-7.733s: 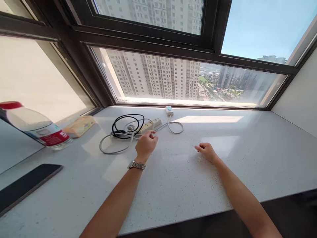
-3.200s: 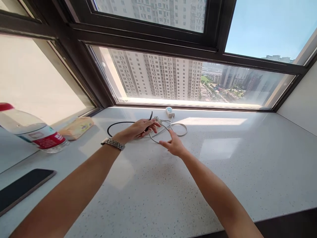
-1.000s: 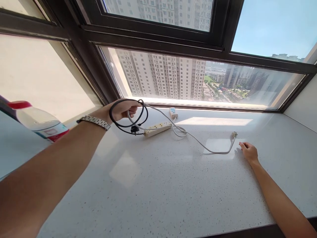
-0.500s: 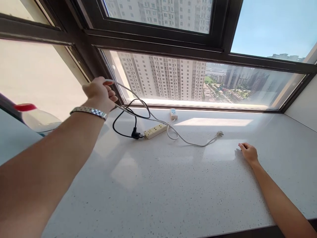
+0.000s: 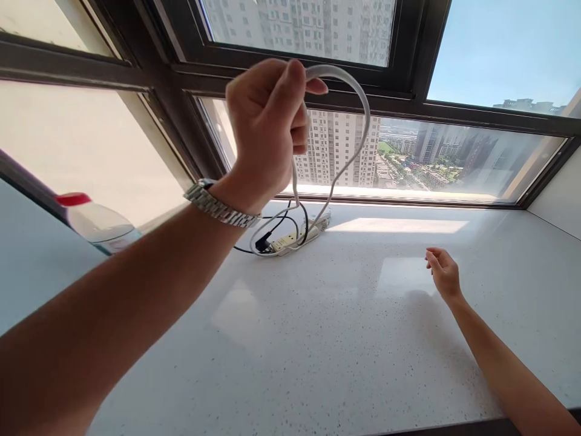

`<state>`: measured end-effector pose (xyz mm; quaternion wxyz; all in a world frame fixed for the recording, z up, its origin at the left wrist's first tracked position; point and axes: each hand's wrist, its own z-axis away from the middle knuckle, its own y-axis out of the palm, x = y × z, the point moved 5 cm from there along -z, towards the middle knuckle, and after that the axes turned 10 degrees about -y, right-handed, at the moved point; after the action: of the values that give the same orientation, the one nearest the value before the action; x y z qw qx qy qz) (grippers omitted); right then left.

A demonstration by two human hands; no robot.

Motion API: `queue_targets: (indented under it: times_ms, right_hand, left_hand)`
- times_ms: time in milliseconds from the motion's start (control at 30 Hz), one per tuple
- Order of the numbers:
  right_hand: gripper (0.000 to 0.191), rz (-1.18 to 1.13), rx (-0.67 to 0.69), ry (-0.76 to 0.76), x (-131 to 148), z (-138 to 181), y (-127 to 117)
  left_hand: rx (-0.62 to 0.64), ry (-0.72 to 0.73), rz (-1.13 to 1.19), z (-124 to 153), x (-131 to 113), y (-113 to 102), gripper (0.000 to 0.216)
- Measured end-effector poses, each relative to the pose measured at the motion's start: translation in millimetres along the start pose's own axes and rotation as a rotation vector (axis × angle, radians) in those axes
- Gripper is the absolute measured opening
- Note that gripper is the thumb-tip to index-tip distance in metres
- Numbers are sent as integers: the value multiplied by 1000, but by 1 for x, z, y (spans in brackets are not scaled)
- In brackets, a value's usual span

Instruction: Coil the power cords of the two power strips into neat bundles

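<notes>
My left hand (image 5: 267, 130), with a metal watch on the wrist, is raised high in front of the window and closed on a white cable (image 5: 354, 103), which arches over my fingers and hangs down in a loop. The cable runs down to a cream power strip (image 5: 295, 238) lying on the white sill (image 5: 345, 339). A black cable (image 5: 267, 240) with a black plug lies beside the strip. My right hand (image 5: 442, 274) hovers just above the sill at the right, fingers loosely curled, holding nothing.
A clear bottle with a red cap (image 5: 97, 221) lies at the far left. Dark window frames (image 5: 408, 103) run along the back of the sill, and a white wall (image 5: 560, 203) closes it on the right.
My left hand has lifted the white cable much higher and to the right, dragging its plug end off the sill's right side. My right hand has risen slightly.
</notes>
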<state>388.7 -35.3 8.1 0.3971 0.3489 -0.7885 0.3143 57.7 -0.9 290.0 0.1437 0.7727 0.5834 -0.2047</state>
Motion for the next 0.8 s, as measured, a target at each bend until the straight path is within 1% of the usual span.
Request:
queue_targets:
  times_ms: [33, 67, 100, 133, 167, 200, 267, 333, 400, 433, 467, 500, 533, 567, 600, 633, 700, 733, 767, 800]
  right_hand:
    - [51, -131, 59, 4, 19, -2, 13]
    - [54, -263, 144, 43, 36, -5, 27]
    - [58, -377, 231, 105, 51, -7, 40]
    - [60, -444, 330, 185, 62, -9, 51]
    - [59, -465, 432, 273, 69, -10, 61]
    - [56, -448, 522, 354, 71, -9, 70]
    - [49, -355, 671, 497, 64, -4, 81]
    - [44, -281, 740, 594, 51, 6, 86]
    - [37, -283, 767, 613, 45, 15, 84]
    - [35, -302, 771, 575, 47, 18, 80]
    - [35, -327, 768, 504, 52, 20, 74]
    - [36, -356, 763, 411, 60, 20, 64]
    - [38, -386, 755, 305, 70, 19, 50]
    - [39, -413, 736, 195, 80, 18, 34]
    - [38, -433, 714, 92, 89, 16, 17]
    - [37, -444, 695, -1, 96, 14, -2]
    - [38, -433, 663, -132, 98, 9, -38]
    - [42, -408, 665, -163, 94, 7, -54]
    - [48, -363, 673, -179, 86, 6, -68]
    - [55, -281, 665, -190, 76, 6, -83]
  left_hand:
    - [92, -39, -11, 15, 5, 17, 27]
    - [177, -13, -37, 33, 6, 32, 27]
    - [245, 31, -62, 52, 7, 44, 26]
    - [345, 20, -113, 73, 9, 57, 23]
    - [479, 16, -147, 97, 11, 70, 20]
    - [594, 5, -169, 122, 13, 81, 19]
    - [754, -1, -234, 172, 16, 99, 21]
    - [901, -11, -281, 221, 20, 116, 18]
    - [987, 17, -335, 261, 23, 128, 19]
    - [993, 41, -359, 274, 25, 131, 21]
    - [969, 72, -374, 282, 27, 131, 24]
    - [923, 108, -393, 285, 28, 128, 27]
    - [844, 134, -416, 282, 31, 121, 31]
    - [744, 148, -452, 275, 36, 108, 34]
    - [639, 147, -508, 265, 43, 92, 36]
    - [507, 103, -591, 253, 53, 70, 37]
    - [274, -16, -873, 231, 79, 22, 26]
    - [210, -107, -1040, 223, 94, -2, 27]
    - [207, -195, -1160, 217, 110, -22, 36]
    - [247, -266, -1230, 214, 124, -38, 47]
